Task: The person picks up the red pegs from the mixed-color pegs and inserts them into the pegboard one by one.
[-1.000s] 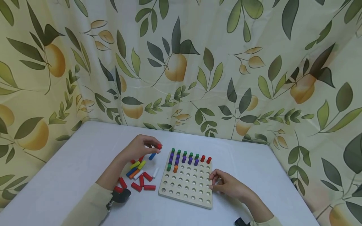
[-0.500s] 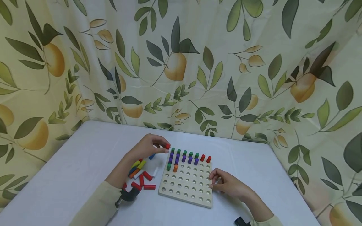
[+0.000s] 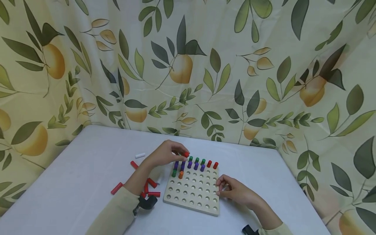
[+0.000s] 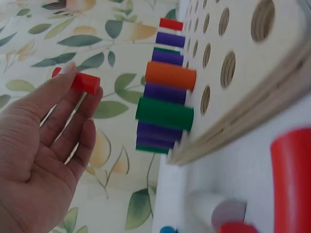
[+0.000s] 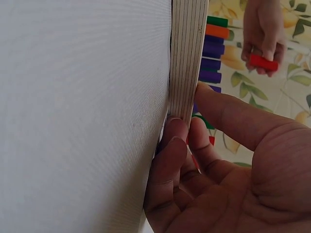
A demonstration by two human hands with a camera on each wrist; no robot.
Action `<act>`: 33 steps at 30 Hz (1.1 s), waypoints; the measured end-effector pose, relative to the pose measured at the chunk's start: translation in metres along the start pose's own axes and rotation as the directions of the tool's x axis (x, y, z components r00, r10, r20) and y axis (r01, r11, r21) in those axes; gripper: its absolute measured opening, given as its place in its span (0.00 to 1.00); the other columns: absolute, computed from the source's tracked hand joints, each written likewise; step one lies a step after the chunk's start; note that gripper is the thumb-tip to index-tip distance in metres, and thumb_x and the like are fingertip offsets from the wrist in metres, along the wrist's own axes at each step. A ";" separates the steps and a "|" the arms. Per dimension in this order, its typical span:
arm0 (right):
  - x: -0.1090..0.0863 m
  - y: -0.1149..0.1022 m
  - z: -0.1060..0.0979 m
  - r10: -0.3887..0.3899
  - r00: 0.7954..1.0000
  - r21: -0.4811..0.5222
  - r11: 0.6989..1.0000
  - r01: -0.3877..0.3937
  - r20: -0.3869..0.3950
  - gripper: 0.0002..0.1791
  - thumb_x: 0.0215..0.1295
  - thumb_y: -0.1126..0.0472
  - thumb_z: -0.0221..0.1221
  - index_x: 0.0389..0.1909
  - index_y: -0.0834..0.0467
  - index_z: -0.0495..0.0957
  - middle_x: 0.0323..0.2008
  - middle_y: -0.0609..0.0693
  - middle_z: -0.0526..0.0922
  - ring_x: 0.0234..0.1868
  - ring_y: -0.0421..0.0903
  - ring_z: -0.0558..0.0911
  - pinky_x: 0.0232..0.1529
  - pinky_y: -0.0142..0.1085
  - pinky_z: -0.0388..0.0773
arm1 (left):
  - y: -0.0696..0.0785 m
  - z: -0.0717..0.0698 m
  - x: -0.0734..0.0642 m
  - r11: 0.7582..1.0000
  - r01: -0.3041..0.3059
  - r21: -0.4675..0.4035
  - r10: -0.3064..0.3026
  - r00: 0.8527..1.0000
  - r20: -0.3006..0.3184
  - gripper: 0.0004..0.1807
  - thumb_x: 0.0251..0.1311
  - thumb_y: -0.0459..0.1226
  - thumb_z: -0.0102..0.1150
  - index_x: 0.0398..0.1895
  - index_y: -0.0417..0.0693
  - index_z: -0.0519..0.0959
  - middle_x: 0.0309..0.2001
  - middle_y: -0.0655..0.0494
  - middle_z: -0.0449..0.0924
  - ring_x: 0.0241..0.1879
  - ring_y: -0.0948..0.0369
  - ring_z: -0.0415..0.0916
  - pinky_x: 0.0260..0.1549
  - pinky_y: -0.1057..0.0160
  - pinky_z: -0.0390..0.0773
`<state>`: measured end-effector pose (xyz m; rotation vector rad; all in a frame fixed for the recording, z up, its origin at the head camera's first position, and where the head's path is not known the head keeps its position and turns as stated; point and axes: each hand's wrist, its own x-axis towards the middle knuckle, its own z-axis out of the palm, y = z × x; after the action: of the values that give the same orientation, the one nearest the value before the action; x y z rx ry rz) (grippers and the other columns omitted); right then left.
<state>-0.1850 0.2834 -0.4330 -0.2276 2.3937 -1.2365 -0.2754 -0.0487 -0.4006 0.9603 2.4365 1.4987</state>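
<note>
My left hand (image 3: 167, 152) pinches a red peg (image 4: 86, 82) between thumb and fingers, above the far left part of a wooden pegboard (image 3: 191, 195). Green, purple and red pegs stand in the board's far rows. A green peg (image 4: 164, 114) and an orange peg (image 3: 180, 175) stand in the row nearer me. At the board's right edge, my right hand (image 3: 235, 191) grips the side, its thumb on the top and fingers curled at the edge, as the right wrist view shows. Many holes in the near part hold no peg.
Loose red pegs (image 3: 154, 194) lie left of the board, partly hidden by my left forearm. A white peg (image 3: 140, 155) lies farther back on the white table (image 3: 97, 153). A leaf-and-fruit patterned curtain (image 3: 188, 98) hangs behind the table.
My left hand has carried the red peg rightward, from over the loose pegs to above the board's far left part. The right hand has stayed at the board's edge.
</note>
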 end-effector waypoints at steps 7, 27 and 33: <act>0.000 -0.001 0.000 -0.016 1.000 -0.008 1.000 0.016 0.001 0.17 0.66 0.61 0.70 0.49 0.58 0.75 0.40 0.53 0.76 0.35 0.49 0.71 0.30 0.34 0.72 | 0.002 0.009 0.008 1.000 -0.010 -0.010 0.010 1.000 0.007 0.11 0.61 0.37 0.75 0.46 0.48 0.89 0.42 0.63 0.87 0.44 0.63 0.83 0.51 0.58 0.80; -0.002 -0.002 0.000 -0.023 1.000 0.002 1.000 0.023 0.003 0.17 0.66 0.62 0.69 0.50 0.59 0.75 0.39 0.53 0.76 0.34 0.50 0.71 0.30 0.34 0.71 | 0.011 0.048 0.033 0.999 0.009 -0.045 -0.009 1.000 0.011 0.11 0.61 0.37 0.75 0.46 0.49 0.89 0.38 0.68 0.87 0.41 0.66 0.83 0.44 0.62 0.80; -0.003 -0.004 0.001 -0.018 1.000 0.000 1.000 0.018 -0.001 0.17 0.66 0.61 0.70 0.50 0.58 0.75 0.39 0.53 0.75 0.34 0.50 0.71 0.30 0.34 0.71 | 0.012 0.058 0.038 0.998 0.023 -0.059 -0.023 1.000 0.007 0.11 0.61 0.36 0.75 0.47 0.48 0.89 0.38 0.68 0.87 0.40 0.66 0.82 0.44 0.62 0.80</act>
<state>-0.1825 0.2816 -0.4294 -0.2493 2.3977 -1.2446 -0.2763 0.0205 -0.4115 0.9208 2.3761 1.5492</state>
